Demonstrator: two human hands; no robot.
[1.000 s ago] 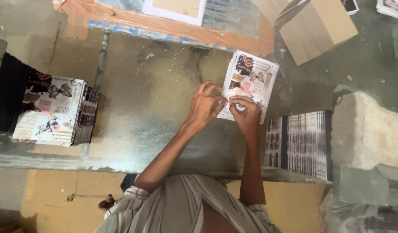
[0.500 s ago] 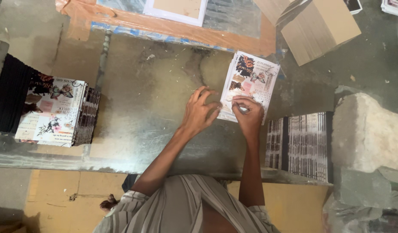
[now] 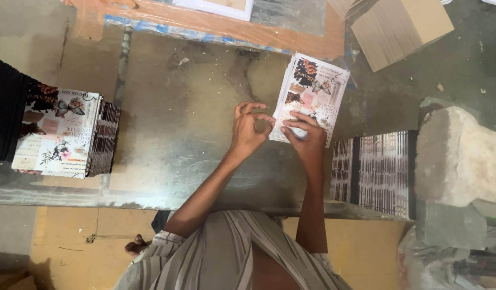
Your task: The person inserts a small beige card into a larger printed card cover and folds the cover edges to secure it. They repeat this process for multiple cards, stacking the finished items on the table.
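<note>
The printed booklet (image 3: 311, 96) lies flat on the metal table (image 3: 178, 134), near its far edge. The right hand (image 3: 307, 139) rests on the booklet's near end, fingers spread and pressing it down. The left hand (image 3: 250, 129) is just beside the booklet's near left corner, its fingertips pinched together there. A stack of similar booklets (image 3: 60, 131) lies at the table's left end, well apart.

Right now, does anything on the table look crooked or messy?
Yes. The printed booklet under the right hand lies tilted, not square to the table edge. Small crumbs and scraps speckle the metal top. The stacks look tidy.
</note>
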